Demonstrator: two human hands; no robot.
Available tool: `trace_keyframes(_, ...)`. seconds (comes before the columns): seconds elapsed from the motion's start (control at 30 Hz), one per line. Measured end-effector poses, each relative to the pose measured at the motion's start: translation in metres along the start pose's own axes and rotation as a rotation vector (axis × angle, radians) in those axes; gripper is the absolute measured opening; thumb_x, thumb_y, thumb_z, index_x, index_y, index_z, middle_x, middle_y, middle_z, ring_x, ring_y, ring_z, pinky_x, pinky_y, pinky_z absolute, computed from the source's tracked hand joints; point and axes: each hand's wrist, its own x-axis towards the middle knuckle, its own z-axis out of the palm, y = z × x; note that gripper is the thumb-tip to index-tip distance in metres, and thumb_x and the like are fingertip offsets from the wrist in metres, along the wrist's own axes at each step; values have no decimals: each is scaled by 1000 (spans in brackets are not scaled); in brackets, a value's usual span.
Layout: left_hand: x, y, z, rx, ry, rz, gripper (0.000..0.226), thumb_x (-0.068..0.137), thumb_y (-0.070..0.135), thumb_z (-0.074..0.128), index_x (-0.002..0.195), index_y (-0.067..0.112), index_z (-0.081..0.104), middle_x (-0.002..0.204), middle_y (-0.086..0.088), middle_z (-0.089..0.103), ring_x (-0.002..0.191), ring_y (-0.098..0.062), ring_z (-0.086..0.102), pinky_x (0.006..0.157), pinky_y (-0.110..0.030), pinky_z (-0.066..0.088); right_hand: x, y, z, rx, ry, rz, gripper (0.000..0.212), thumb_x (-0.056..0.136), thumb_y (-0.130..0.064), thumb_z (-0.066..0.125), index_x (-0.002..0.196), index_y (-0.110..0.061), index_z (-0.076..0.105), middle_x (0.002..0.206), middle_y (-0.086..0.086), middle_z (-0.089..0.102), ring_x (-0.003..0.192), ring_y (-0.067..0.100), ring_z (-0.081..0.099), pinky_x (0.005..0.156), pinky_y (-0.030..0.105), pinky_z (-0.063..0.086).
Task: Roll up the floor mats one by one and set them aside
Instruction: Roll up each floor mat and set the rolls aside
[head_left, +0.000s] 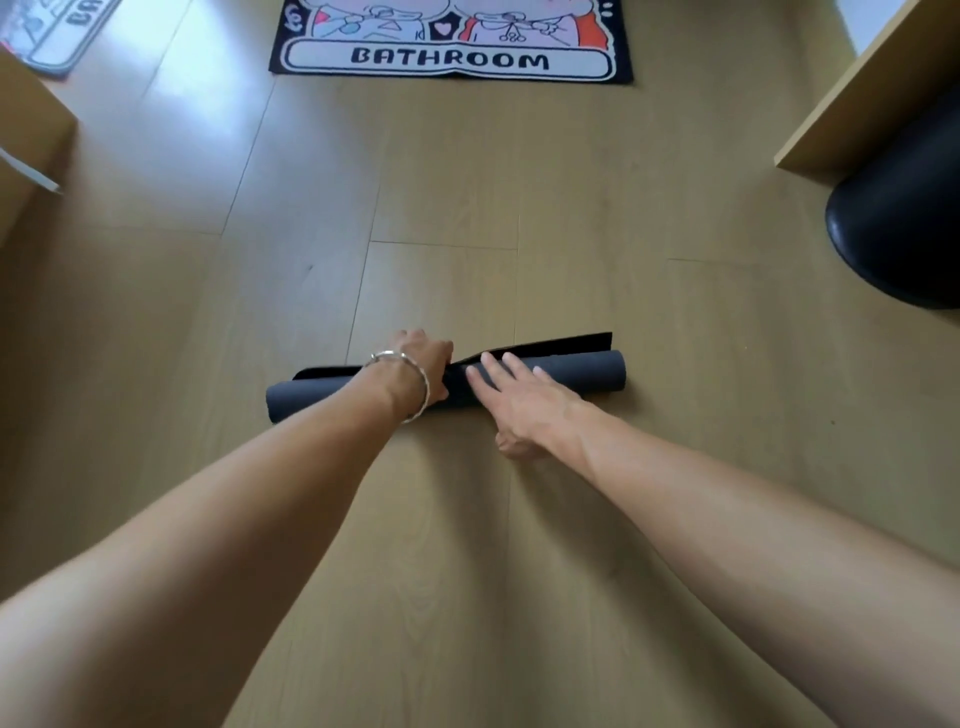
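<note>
Rolling step: the last turn of the grey mat (571, 371) appears to be in hand. It is almost fully coiled, and only a loose flap (561, 344) of its black underside lies flat beyond the roll.
Left hand: the left hand (418, 364), with a bracelet (415, 384) on its wrist, wraps over the roll near the middle. The thumb is on the near side and the fingers curl over the far side, out of sight.
Right hand: the right hand (519, 400) lies flat on top of the roll. Its fingers are straight and spread and its thumb is down by the floor (467, 571), so it presses rather than clutches.
Hands together: they sit side by side at mid-roll, nearly touching, and both ends of the roll are free.
Mat position: the roll lies crosswise on the floor, straight ahead of the person.
Next move: by my judgement, one more even push forward takes in the flap. Both hands must then wrap round the roll to lift it aside, or the flap may spring open.
Mats left: the BATHROOM mat (452, 57) lies flat farther ahead, well apart from the roll. The corner of another mat (57, 36) shows at the upper left.
Surroundings: a cardboard box (26, 135) stands at the left, and a wooden panel (857, 88) and a black stool (904, 223) at the right.
</note>
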Motion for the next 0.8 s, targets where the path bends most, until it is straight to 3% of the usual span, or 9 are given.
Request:
trace_keyframes(0.23, -40, 13, 27, 167, 139, 40, 32, 91, 33, 52, 120, 19, 46, 118, -10, 51, 112, -27, 51, 88, -37, 37, -33, 5, 7, 45, 138, -89, 62, 91, -13, 43, 149, -14, 22, 160, 6, 2, 146, 24, 8, 114, 45, 23)
trace_keyframes(0.33, -49, 12, 21, 66, 184, 6, 28, 91, 30, 51, 117, 19, 47, 115, -9, 50, 108, -26, 51, 83, -37, 36, -43, 8, -14, 81, 271, -61, 55, 91, -16, 44, 145, -11, 32, 157, 12, 16, 142, 27, 19, 114, 42, 24)
trace_keyframes(0.43, -54, 5, -7, -40, 250, 10, 27, 91, 25, 51, 116, 17, 48, 112, -9, 47, 105, -26, 46, 71, -34, 38, -48, 15, -42, 28, 379, -30, 60, 90, -18, 51, 145, -13, 28, 155, 14, 20, 143, 29, 16, 117, 44, 16)
trace_keyframes(0.6, -60, -2, -79, 60, 425, 89, 23, 91, 25, 51, 113, 20, 48, 109, -6, 45, 101, -23, 44, 65, -35, 39, -57, 27, -92, -52, 479, 34, 78, 90, -35, 60, 150, -18, 14, 156, 11, 18, 146, 29, 8, 118, 45, 7)
trace_keyframes(0.7, -66, 2, -121, 115, 541, 112, 23, 91, 25, 51, 113, 21, 46, 112, -4, 46, 102, -22, 44, 64, -32, 35, -64, 31, -119, -72, 678, 57, 57, 92, -34, 54, 142, -20, 31, 141, 8, 41, 135, 27, 31, 115, 44, 14)
trace_keyframes(0.8, -75, 6, -153, 144, 613, 92, 21, 92, 26, 51, 110, 19, 44, 109, -2, 53, 94, -21, 51, 65, -31, 33, -73, 35, -147, -70, 822, 48, 45, 93, -30, 52, 136, -23, 40, 128, 3, 51, 118, 24, 47, 107, 40, 25)
